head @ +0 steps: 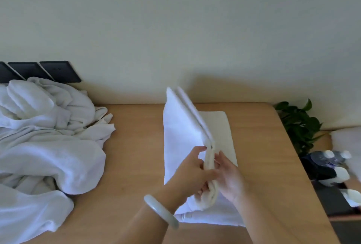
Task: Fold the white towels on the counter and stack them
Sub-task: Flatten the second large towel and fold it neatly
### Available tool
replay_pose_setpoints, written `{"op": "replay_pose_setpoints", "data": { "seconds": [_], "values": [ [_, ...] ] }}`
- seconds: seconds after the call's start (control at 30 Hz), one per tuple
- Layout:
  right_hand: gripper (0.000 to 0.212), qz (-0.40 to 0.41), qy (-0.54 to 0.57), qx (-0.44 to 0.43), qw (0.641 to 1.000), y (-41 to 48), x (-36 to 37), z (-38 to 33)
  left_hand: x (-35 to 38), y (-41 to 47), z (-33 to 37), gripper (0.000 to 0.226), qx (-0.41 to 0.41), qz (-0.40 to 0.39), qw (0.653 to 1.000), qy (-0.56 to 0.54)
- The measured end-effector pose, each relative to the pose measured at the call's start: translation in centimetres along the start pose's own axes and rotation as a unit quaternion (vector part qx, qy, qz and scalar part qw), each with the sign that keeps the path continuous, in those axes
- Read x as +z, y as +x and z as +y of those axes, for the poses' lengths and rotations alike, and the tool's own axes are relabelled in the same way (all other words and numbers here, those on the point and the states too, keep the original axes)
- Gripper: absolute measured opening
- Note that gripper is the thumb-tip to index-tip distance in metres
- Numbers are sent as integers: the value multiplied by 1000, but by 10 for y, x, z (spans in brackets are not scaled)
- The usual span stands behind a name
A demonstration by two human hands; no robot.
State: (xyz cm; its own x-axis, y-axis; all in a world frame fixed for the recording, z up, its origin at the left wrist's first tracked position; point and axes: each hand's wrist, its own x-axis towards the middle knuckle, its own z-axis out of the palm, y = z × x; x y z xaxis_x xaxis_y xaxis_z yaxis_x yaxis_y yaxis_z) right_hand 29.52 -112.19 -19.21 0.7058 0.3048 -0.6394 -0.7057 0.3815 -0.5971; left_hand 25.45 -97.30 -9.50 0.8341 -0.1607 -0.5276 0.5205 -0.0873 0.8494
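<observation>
The fingers of the left hand (193,169) curl against one face of a thick, doubled edge of white towel (181,126), and the fingers of the right hand (228,179) press the other face, so both hands pinch the near end of the fold between them, just below the middle of the frame. From that grip the flap stands on edge and runs up toward the wall, its far corners unsupported. Flat white cloth lies under it on the wooden counter (136,165); whether that is the same towel or one already folded, I cannot tell. A pale bangle (161,211) sits on the left wrist.

The risk I judge most likely is the far end flopping sideways as the flap is laid over, because only the near end is held; the layers could slide apart and leave a crooked fold. The bangle might also snag the terry.

A heap of unfolded towels (48,146) fills the left of the frame, so much of the task remains.
</observation>
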Motion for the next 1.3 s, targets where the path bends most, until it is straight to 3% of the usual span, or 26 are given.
{"op": "replay_pose_setpoints", "data": {
  "seconds": [0.1, 0.17, 0.27, 0.3, 0.37, 0.57, 0.67, 0.8, 0.87, 0.93, 1.03, 1.07, 1.17, 1.3],
  "values": [
    [43, 89, -14, -33, 995, -12, -33, -17, 45, 15, -24, 67, 19, -74, 992, 103],
    [31, 174, -106, -87, 975, -12, -52, -19, 44, 25, -44, 53, 66, -8, 967, 244],
    [23, 233, -319, -106, 913, -1, -63, -16, 15, 33, -66, 50, 77, 114, 865, 483],
    [28, 235, -358, -93, 899, 3, -61, -16, 4, 34, -71, 53, 65, 127, 832, 536],
    [41, 206, -378, -76, 899, 11, -51, -15, -10, 35, -75, 60, 38, 104, 799, 592],
    [54, 174, -548, -112, 810, 40, -28, -35, -15, 31, -78, 71, 53, 23, 793, 606],
    [61, 49, -633, -99, 767, 54, -8, -56, 1, 20, -84, 72, 28, -29, 816, 577],
    [60, -111, -720, -91, 679, 67, 14, -56, 22, -1, -86, 67, 31, -100, 846, 522],
    [55, -125, -719, -108, 675, 63, 14, -58, 8, -1, -88, 57, 54, -40, 869, 489],
    [40, -95, -706, -154, 685, 55, 2, -69, -25, 2, -94, 46, 83, 86, 866, 486],
    [18, -34, -709, -178, 681, 42, -33, -89, -86, 5, -98, 41, 101, 253, 788, 553],
    [19, -26, -714, -163, 680, 38, -43, -95, -104, 3, -96, 38, 74, 255, 778, 570],
    [13, -31, -706, -107, 699, 28, -58, -105, -146, 4, -91, 15, 11, 168, 827, 537],
    [7, -49, -707, -68, 702, 29, -54, -112, -166, 12, -86, 22, -32, 82, 835, 543]
  ]
}}
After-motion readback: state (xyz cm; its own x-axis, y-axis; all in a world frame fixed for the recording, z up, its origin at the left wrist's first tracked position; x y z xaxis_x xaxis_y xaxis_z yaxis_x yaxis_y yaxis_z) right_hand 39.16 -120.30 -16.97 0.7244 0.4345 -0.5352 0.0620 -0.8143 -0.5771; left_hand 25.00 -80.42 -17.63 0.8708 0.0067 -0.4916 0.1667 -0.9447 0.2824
